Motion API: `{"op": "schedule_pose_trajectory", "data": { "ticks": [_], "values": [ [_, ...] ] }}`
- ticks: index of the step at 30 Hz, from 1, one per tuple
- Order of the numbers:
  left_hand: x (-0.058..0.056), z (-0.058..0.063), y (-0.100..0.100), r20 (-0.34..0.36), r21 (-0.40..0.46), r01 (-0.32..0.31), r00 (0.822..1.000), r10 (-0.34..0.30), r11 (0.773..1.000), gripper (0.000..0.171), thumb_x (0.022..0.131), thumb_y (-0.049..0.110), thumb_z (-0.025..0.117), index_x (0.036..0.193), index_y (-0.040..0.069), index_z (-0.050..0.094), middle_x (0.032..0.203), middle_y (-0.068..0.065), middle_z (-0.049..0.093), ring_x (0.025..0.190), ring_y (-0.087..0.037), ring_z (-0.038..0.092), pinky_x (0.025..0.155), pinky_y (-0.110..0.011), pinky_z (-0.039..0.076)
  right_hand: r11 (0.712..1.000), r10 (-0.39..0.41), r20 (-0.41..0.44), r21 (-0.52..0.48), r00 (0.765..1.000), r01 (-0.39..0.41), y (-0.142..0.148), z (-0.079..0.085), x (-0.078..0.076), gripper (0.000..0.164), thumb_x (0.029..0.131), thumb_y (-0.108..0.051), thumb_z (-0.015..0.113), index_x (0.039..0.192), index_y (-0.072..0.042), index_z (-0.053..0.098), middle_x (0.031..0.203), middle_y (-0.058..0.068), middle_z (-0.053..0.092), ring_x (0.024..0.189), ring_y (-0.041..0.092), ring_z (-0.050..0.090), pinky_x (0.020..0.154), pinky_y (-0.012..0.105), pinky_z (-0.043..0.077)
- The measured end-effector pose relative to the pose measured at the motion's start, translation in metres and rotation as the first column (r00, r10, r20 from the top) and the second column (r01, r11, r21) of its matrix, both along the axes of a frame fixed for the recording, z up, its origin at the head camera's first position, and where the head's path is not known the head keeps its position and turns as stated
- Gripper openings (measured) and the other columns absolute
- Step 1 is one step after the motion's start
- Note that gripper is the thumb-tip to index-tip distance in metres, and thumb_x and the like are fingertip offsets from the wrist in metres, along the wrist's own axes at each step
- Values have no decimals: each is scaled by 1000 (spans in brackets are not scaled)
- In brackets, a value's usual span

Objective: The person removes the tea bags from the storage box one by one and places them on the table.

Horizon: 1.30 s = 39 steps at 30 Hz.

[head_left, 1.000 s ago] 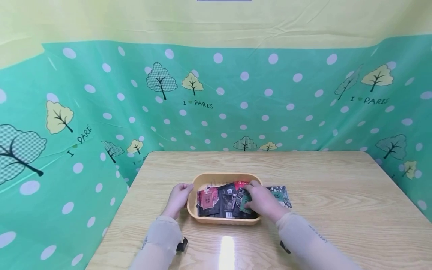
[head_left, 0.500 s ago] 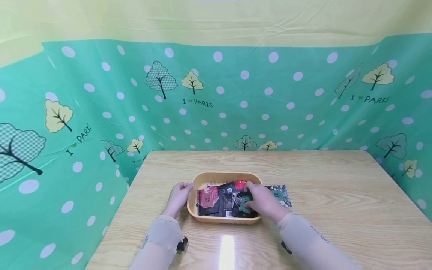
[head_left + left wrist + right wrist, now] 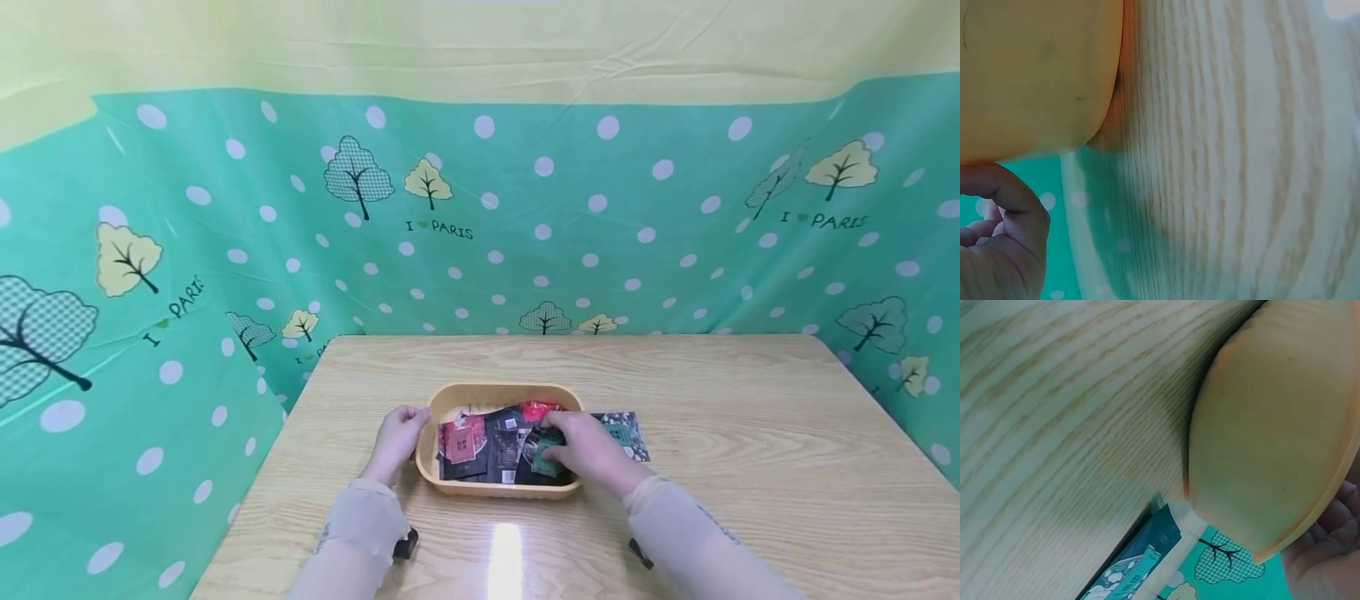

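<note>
In the head view, a pale orange plastic basket (image 3: 498,492) holds several flat dark packets. My left hand (image 3: 397,440) pinches its left rim; the left wrist view shows that hand's curled fingers (image 3: 1019,194) against the basket wall (image 3: 1035,75). Over the basket's right end, my right hand (image 3: 588,446) has thumb and fingers curled at a black packet with a green label (image 3: 547,458); the far fingertips are hidden. Also inside lie a packet with a red label (image 3: 462,446), a black packet with a barcode (image 3: 504,458) and a bright red piece (image 3: 536,410).
Right of the basket, a grey patterned packet with a green label (image 3: 621,435) lies on the wood-grain table (image 3: 735,467). Green dotted cloth (image 3: 540,217) hangs behind and at the sides. The basket's wall (image 3: 1272,425) stands close beside the right wrist camera.
My right hand has shifted slightly right and its fingers have moved a little over the green-label packet, which lies flatter. The left hand and basket stay put.
</note>
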<state>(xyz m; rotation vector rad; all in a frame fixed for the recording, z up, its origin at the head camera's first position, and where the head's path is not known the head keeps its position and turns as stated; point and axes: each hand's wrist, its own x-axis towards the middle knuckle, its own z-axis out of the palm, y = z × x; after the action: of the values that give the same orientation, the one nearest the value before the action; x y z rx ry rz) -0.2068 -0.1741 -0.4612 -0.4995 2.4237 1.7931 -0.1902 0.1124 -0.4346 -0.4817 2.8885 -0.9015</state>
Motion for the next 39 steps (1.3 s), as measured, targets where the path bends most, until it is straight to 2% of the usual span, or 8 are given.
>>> {"op": "schedule_pose_trajectory", "data": {
  "ticks": [9,17,21,24,26,30,36,39],
  "values": [
    [-1,-1,0,7,-1,-2,1000,2,1000,31,99,26,56,110,-2,57,95,-12,61,70,-14,59,57,-24,49,999,4,-18,39,1000,-4,-1,3,4,28,79,-17,82,104,-13,70,103,4,72,98,21,67,91,41,57],
    [-3,-3,0,5,-10,-3,1000,3,1000,31,100,26,54,111,-3,56,101,-15,61,76,-16,61,59,-25,52,999,-39,48,3,998,39,3,1,2,37,83,-18,78,118,-10,68,116,8,70,109,25,65,97,44,54],
    [-6,-2,1,3,-38,8,1000,-8,999,32,100,27,53,112,-3,56,105,-18,61,76,-17,61,59,-24,50,999,-40,43,-15,998,40,5,-1,-1,38,84,-17,78,119,-8,67,118,11,69,111,27,65,98,45,53],
    [-8,0,2,-7,-75,15,1000,-16,997,31,101,26,52,111,-3,55,108,-20,61,84,-22,62,65,-26,52,999,-39,37,-14,999,40,5,-2,-4,37,84,-16,77,119,-8,67,119,11,69,112,28,64,98,45,53],
    [-10,0,3,-15,-108,17,1000,-18,994,30,101,26,50,110,-3,55,110,-20,61,94,-26,62,77,-31,55,999,-40,39,-13,998,41,5,-4,-6,37,85,-17,77,120,-9,66,120,11,68,113,28,64,99,46,53],
    [-14,0,5,-35,-177,14,999,-21,984,31,101,26,49,111,-3,55,115,-21,60,105,-32,58,93,-43,51,999,-39,46,-21,998,40,6,-5,-10,37,86,-18,76,121,-10,66,121,10,68,115,28,63,100,47,52],
    [-16,1,7,-54,-214,8,998,-20,977,31,102,26,48,112,-3,55,116,-22,60,105,-32,57,95,-46,49,999,-36,35,-38,999,37,6,-3,-11,35,86,-17,76,119,-10,66,118,9,69,111,26,64,99,45,53],
    [-16,1,8,-54,-212,8,998,-20,977,31,102,25,47,112,-4,55,116,-22,60,105,-33,57,96,-47,49,996,-45,64,-79,997,50,7,-2,-11,33,86,-17,76,117,-12,67,114,6,69,106,22,64,97,44,54]
  ]
}}
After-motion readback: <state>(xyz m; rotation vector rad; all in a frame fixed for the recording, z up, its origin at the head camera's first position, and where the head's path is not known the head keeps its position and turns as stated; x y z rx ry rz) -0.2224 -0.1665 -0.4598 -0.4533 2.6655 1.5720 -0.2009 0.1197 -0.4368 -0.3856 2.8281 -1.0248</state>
